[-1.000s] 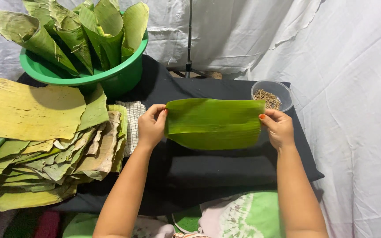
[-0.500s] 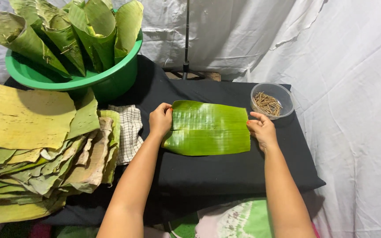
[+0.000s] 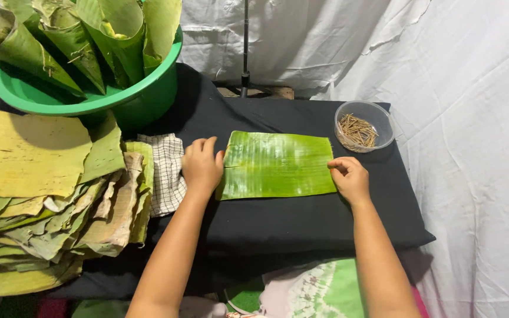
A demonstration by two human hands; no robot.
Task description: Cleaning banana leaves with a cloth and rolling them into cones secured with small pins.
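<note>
A rectangular green banana leaf piece [image 3: 278, 165] lies flat on the black cloth-covered table [image 3: 301, 224]. My left hand [image 3: 201, 165] rests on the leaf's left edge, fingers spread over it. At the leaf's right edge my right hand [image 3: 349, 176] pinches the border with curled fingers. Both hands hold the leaf down against the cloth.
A green plastic basin [image 3: 119, 97] with rolled leaf cones stands at the back left. A stack of yellowed leaf pieces [image 3: 42, 194] lies at the left beside a checked cloth [image 3: 166, 171]. A clear bowl of small sticks [image 3: 363, 126] sits at the back right. White sheets hang behind.
The leaf was held up between both hands a second ago; it has come down and now lies flat on the black cloth, with both hands still at its ends.
</note>
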